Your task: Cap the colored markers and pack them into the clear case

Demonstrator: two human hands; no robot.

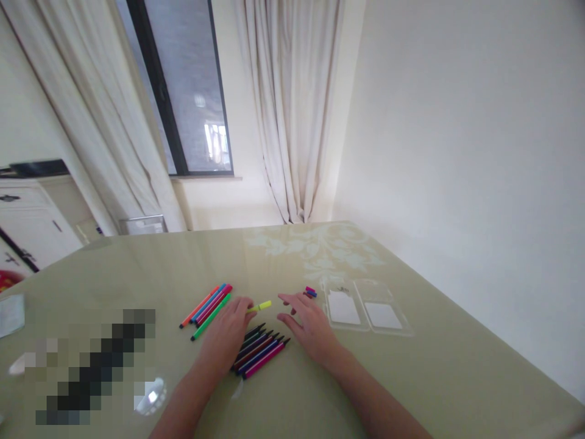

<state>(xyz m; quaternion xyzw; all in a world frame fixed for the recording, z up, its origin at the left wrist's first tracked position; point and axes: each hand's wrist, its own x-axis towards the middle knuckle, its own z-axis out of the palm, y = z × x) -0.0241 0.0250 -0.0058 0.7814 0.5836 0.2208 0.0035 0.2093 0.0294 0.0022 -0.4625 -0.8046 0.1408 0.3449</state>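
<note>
My left hand (234, 323) is closed on a yellow felt-tip marker (262, 305), whose bright end points right. Across a small gap, my right hand (311, 322) has thumb and fingers apart with nothing between them. Below and between the hands lies a row of several dark, brown, blue and magenta markers (264, 358) with narrow dark tips showing. Left of my left hand rest more markers, among them a green one (208, 320) and an orange one (197, 308). A few small pink and blue marker caps (311, 292) lie just beyond my right fingers.
An opened clear plastic case (388, 332) with white inserts lies flat to the right. The glossy table (457, 378) meets a wall on its right side. A pale packet (11, 314) is at the left edge. Curtains (297, 110) and a window stand behind.
</note>
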